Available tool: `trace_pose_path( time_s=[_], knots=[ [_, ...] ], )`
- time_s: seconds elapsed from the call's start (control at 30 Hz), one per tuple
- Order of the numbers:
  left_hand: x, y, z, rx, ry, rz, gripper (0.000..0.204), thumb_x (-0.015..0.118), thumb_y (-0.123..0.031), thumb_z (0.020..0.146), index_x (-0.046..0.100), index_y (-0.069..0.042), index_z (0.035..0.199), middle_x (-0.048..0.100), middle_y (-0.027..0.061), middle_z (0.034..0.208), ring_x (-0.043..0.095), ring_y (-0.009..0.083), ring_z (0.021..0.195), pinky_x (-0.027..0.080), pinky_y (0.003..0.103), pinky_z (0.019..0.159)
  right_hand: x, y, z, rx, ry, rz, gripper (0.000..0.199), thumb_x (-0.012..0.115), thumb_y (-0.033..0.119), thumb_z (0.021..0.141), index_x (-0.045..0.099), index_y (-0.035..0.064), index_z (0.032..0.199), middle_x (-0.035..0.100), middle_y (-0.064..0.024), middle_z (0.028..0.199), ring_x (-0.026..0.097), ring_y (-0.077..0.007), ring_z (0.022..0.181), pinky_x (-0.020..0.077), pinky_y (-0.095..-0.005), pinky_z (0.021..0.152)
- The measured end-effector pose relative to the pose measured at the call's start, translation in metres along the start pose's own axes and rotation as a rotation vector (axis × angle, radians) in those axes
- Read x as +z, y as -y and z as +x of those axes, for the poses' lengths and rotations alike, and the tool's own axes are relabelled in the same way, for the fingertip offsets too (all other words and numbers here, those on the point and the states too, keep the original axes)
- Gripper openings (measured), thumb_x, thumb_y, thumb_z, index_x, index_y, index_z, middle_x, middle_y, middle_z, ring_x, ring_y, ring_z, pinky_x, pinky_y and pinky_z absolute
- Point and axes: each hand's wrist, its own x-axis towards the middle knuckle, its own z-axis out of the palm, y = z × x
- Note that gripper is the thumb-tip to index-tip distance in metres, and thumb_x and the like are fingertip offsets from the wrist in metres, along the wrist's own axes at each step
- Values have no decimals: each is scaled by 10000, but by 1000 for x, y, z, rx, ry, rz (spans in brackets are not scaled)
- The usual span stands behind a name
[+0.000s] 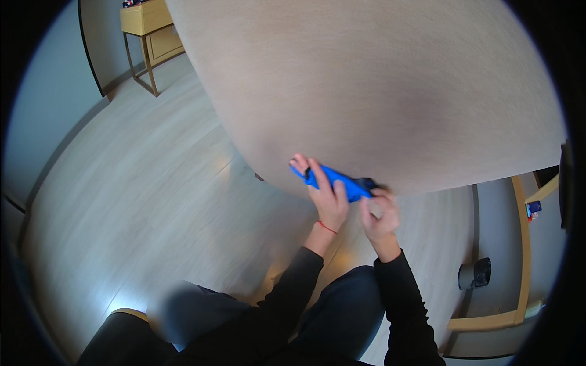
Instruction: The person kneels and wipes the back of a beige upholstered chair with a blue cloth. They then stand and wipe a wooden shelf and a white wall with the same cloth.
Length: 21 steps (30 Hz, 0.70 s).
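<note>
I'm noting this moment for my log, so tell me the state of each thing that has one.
Blue item: held, slanting; open or shut unclear
Left hand: closed on blue item
Right hand: fingers bent near its dark end, blurred, grip unclear
Red bracelet: worn
Bin: upright, contents not visible
Wooden side table: standing

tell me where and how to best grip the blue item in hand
Likely by its left part, from the near side: the blue item is long and narrow, slanting down to the right, so the left hand can span its width. That leaves its dark right end to the right hand; blur hides finer detail.
</note>
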Motion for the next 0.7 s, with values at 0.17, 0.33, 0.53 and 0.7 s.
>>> trace_pose_path(
  time_s=[0.17, 0.33, 0.53, 0.7],
  knots=[
    [7, -48, 25, 309, 131, 10, 569, 655, -325, 841, 574, 41, 1269, 335, 321, 1483, 83, 605, 1408, 221, 684, 1042, -44, -7, 13, 186, -315, -292, 264, 718, -101, 713, 625, 34, 921, 526, -122, 992, 558, -275, 876, 487, -346, 706],
    [4, 3, 1, 294, 142, 197, 630, 664, -364, 804, 521, 42, 1265, 309, 305, 1479, 160, 668, 1333, 249, 703, 1015, -16, -23, -6, -51, -84, -248, 242, 763, -60, 664, 681, 37, 869, 574, -111, 982, 575, -297, 835, 504, -388, 699],
    [-9, 71, -74, 125, 325, 283, 786, 674, -302, 832, 306, 57, 1427, 165, 359, 1515, 156, 668, 1329, 204, 705, 1055, 17, -28, -83, 185, 247, -77, 113, 698, -56, 766, 659, 0, 856, 589, -113, 823, 605, -262, 696, 504, -347, 592],
    [-23, 62, -77, 170, 336, 236, 790, 675, -298, 858, 288, 38, 1459, 202, 396, 1484, 159, 638, 1351, 180, 703, 1074, -7, -11, -83, 790, 570, 355, 102, 683, -49, 799, 655, 18, 871, 588, -66, 768, 577, -155, 578, 478, -300, 539]
  ],
)
